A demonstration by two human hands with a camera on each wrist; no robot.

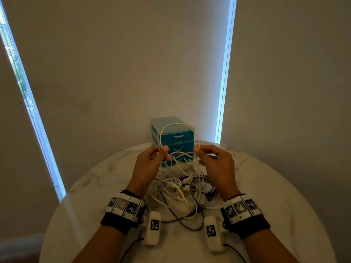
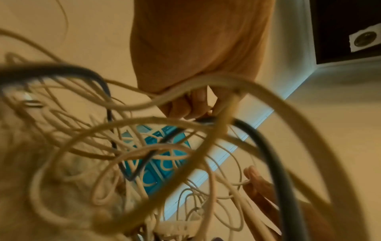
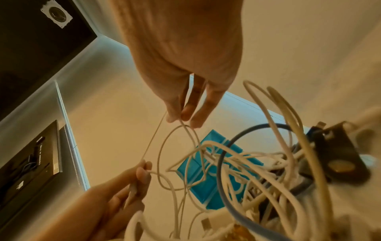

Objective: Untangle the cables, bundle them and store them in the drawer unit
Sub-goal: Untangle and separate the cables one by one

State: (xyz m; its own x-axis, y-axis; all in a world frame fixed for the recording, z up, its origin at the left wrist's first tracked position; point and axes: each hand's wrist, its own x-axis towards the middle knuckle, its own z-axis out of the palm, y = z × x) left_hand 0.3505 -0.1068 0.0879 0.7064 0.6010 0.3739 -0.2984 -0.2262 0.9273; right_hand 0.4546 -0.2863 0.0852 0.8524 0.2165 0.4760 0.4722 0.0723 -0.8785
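We see a round marble surface (image 1: 79, 188) set against drawn beige blinds (image 1: 123, 63), with strips of daylight (image 1: 226, 73) either side of the blinds.

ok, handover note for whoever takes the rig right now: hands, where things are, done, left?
Left hand: pinching one side of a white cable loop, raised above the table.
Right hand: pinching the other side of the same loop.
Cable pile: white and grey cables in a tangle on the table between the wrists; the held cable runs down into it.
Drawer unit: blue, at the far edge of the table behind the loop; the drawers that show look closed.
Done: one cable partly lifted out.
Left: free it, bundle it, untangle the rest, store all in the drawers.
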